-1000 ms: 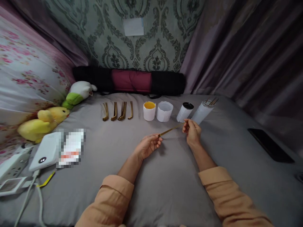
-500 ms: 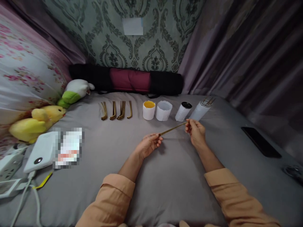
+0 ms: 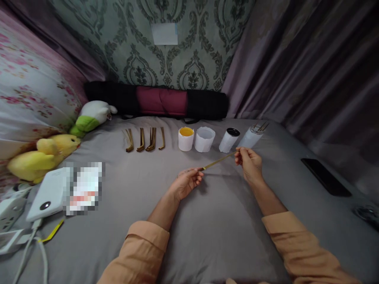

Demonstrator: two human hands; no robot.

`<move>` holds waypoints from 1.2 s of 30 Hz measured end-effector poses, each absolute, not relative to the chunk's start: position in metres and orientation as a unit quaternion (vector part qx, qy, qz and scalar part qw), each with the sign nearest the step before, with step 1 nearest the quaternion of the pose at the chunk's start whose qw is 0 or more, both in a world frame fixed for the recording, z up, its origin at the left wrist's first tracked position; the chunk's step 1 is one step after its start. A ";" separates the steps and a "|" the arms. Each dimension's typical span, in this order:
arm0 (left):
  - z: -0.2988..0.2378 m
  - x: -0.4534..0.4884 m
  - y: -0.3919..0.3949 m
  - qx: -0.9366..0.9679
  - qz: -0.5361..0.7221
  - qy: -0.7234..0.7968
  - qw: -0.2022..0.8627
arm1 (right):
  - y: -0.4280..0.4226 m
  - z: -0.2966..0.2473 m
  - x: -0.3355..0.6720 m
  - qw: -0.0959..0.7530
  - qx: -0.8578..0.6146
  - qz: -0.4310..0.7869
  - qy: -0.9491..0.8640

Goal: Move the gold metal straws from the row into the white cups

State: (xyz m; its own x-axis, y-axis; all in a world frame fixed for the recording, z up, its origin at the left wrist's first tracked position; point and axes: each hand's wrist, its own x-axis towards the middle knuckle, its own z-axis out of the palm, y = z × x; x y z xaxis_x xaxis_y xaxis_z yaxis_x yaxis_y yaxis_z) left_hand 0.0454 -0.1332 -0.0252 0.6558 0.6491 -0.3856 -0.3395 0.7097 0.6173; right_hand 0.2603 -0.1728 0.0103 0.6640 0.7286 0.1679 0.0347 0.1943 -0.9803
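Between my hands, above the grey sheet, stretches a slim gold-coloured strip point(image 3: 218, 161), slanting up to the right. My left hand point(image 3: 186, 182) pinches its lower end, where a shiny bit shows at the fingertips. At the upper end, the fingers of my right hand point(image 3: 249, 162) are closed on it. Just behind the right hand leans a white-wrapped tube point(image 3: 250, 137) with several thin sticks poking out. Further left are a white-wrapped can with a black inside point(image 3: 229, 142), a white paper-wrapped cup point(image 3: 204, 142) and a similar cup with a yellow inside point(image 3: 185, 142).
Several gold-coloured bent strips point(image 3: 151, 140) lie in groups at the back left. A black phone point(image 3: 325, 177) lies right. To the left are plush toys point(image 3: 44, 156), a white power bank point(image 3: 49, 197) with cables and a blurred packet point(image 3: 85, 187). A black-and-maroon bag point(image 3: 161, 101) lies behind.
My right hand has shifted slightly right, and more of the strip shows near my left fingertips. The left hand stays nearly where it was. The view has moved slightly.
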 end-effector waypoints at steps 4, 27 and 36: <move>-0.023 0.045 -0.133 0.251 0.280 0.314 0.872 | -0.177 0.016 0.270 0.700 -0.594 0.236 -0.319; -0.022 0.048 -0.135 0.251 0.281 0.321 0.869 | -0.193 0.104 0.372 0.693 -0.636 0.079 -0.331; -0.027 0.047 -0.133 0.250 0.279 0.304 0.876 | -0.188 0.135 0.398 0.677 -0.659 0.019 -0.328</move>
State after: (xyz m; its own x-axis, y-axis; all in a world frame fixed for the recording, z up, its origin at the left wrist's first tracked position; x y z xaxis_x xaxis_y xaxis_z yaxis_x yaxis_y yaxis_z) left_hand 0.0469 -0.1334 -0.0274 0.6605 0.6401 -0.3925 -0.3360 0.7195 0.6079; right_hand 0.3975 -0.1881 0.1353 0.7846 0.4573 0.4187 0.4060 0.1314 -0.9044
